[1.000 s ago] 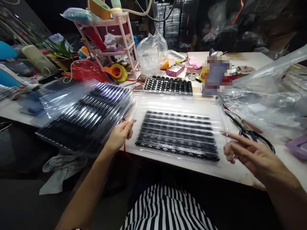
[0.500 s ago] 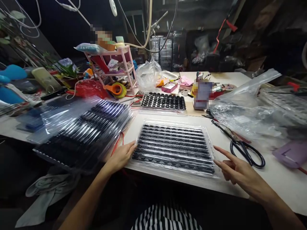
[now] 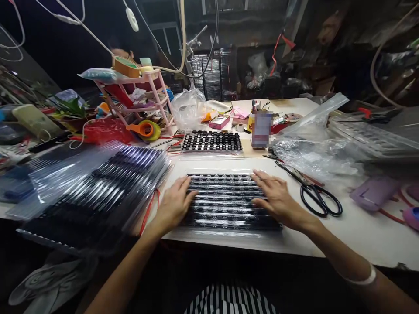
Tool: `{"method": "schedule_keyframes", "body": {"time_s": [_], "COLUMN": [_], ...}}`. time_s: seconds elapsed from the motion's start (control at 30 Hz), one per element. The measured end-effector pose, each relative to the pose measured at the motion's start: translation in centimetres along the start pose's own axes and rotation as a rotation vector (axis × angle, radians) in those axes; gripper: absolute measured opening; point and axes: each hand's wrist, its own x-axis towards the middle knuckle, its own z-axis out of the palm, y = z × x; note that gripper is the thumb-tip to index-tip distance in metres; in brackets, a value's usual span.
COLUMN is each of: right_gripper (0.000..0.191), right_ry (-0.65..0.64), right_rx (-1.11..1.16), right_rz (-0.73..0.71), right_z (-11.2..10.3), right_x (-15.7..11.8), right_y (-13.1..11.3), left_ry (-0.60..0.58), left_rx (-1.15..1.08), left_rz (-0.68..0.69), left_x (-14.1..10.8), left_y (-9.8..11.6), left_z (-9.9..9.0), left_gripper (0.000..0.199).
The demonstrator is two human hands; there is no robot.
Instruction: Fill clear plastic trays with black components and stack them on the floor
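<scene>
A clear plastic tray [image 3: 225, 205] with rows of black parts lies flat on the white table in front of me. My left hand [image 3: 175, 203] rests at its left side, fingers stretched over the edge and thumb on the rows. My right hand [image 3: 273, 196] lies over its right side with the fingers apart. Both hands look flat against the tray, gripping nothing. Just beyond it sits a second tray [image 3: 211, 141] of small black pieces. To the left, a stack of clear trays with black rows [image 3: 94, 192] overhangs the table's front edge.
Black-handled scissors [image 3: 319, 198] lie to the right, near crumpled clear plastic bags [image 3: 314, 150]. A pink rack [image 3: 157, 96] with tape on top stands at the back left. An orange tape dispenser [image 3: 144, 128] is below it. A phone [image 3: 262, 128] stands upright behind.
Both hands have moved from the tray's side edges up onto its top; the right hand no longer points beside it. The view has swung to the right.
</scene>
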Motion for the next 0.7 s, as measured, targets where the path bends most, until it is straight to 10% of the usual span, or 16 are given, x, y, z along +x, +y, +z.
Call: {"method": "schedule_keyframes", "body": {"time_s": [0.2, 0.7], "right_gripper": [0.073, 0.069], "right_ry": [-0.335, -0.204], "right_rx": [-0.151, -0.254], "right_rz": [-0.140, -0.035], "right_z": [3.8, 4.3], "right_x": [2.2, 1.9], "right_y": [-0.9, 1.5], "left_ry": [-0.155, -0.218], "left_rx": [0.189, 0.070], "left_rz": [0.199, 0.260], "left_x": [2.1, 1.6], "left_y": [2.1, -1.3], "left_z": [3.7, 3.1], "left_gripper": [0.072, 0.055]}}
